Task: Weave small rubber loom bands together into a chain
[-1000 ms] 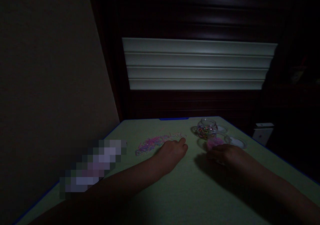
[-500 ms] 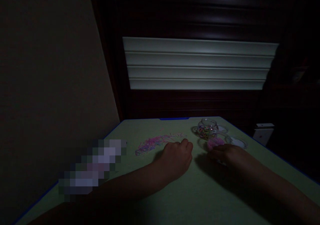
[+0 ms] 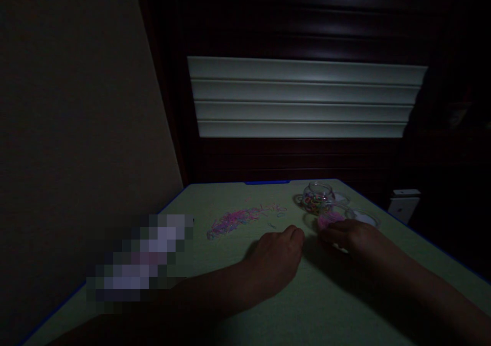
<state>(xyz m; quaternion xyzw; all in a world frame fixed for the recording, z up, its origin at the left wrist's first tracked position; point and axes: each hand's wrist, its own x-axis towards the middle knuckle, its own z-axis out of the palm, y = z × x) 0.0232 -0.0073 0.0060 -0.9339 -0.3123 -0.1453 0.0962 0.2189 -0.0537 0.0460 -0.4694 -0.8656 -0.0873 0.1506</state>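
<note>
My left hand (image 3: pixel 282 254) is over the table with its fingers pinched together; whatever they hold, if anything, is hidden. Beyond it lies a long loose pile of small pink and purple rubber bands (image 3: pixel 233 220), with a few stray ones nearer the hand. My right hand (image 3: pixel 351 236) has its fingers curled at the near side of a clear jar (image 3: pixel 332 217) with pink bands inside, seemingly gripping it; the fingertips are partly hidden. Just behind stands another clear jar (image 3: pixel 317 200), with multicoloured bands in it.
Clear round lids (image 3: pixel 366 219) lie right of the jars. A blurred-out pale item (image 3: pixel 153 254) sits at the table's left side. The greenish table (image 3: pixel 307 305) has a blue edge. A wall rises on the left, and a white box (image 3: pixel 404 208) stands beyond the right edge.
My left hand has drawn back toward me and slightly right, away from the pile, uncovering a few stray bands. My right hand stays at the jar with the pink bands.
</note>
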